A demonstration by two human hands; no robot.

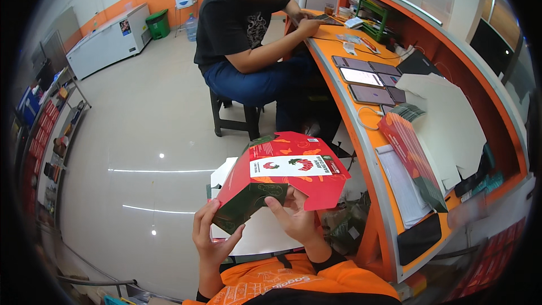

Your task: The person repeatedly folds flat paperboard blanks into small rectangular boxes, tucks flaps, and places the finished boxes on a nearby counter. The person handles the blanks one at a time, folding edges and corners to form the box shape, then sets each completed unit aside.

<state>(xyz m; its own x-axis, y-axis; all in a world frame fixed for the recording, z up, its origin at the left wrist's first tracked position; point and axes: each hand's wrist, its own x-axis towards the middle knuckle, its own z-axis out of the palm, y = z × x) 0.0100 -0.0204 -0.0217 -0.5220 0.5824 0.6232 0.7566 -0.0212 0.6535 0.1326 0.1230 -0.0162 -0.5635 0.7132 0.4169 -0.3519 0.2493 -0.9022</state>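
So the person in the orange shirt (293,285) is holding up a red and green cardboard box (276,178) right in the middle of the view, both hands working on it from underneath. The left hand (212,234) is gripping the green lower corner of the box at about 8 o'clock from its centre, fingers curled around the edge and thumb sticking up along the side. The right hand (296,217) is sitting at about 5 o'clock of the box, thumb and fingers pushing up into the open underside, so it's pinching the cardboard flap there rather than lying flat. The box itself is tilted, printed red top panel facing up, and it's hanging in the air above the floor (141,135), not resting on anything. Off at 3 o'clock the curved orange table (339,68) is carrying a stack of flat red box blanks (412,158) leaning beside a pile of white sheets (446,118), plus a row of dark tablets (367,79) further up. At 12 o'clock another person in a black shirt (243,22) is sitting on a stool (237,116), hands up on the table. A white chest freezer (110,39) is standing way out at 10 o'clock by the wall.
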